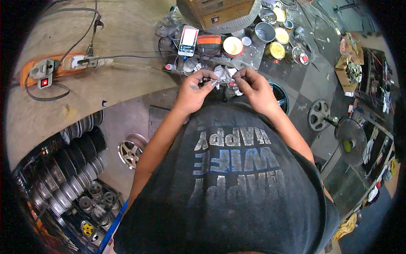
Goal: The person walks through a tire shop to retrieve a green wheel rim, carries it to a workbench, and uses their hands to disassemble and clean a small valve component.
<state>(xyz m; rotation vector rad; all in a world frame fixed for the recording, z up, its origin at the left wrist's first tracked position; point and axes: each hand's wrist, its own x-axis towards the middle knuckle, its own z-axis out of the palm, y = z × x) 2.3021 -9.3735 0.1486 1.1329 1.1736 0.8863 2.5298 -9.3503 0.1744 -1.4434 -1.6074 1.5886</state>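
My left hand (195, 93) is closed in a pinch, thumb against fingers, with a small pale bit at the tips too tiny to name. Opposite it, my right hand (257, 91) also pinches, and a greyish-white scrap shows beneath its fingertips. A gap separates the two hands. A crumpled white sheet (225, 74), paper or cloth, lies just beyond and between them. Near the right fingertips is a small red spot (232, 84) on something unclear. Dark smudges mark the fingers of both hands.
Beyond my hands are a lit phone (187, 41), an orange-and-black case (209, 44), an open can (233, 46) and several paint tins (277, 50). An orange power strip (53, 70) with cables lies left. Wheel rims (69, 180) fill a rack at lower left; a fan (351, 142) stands right.
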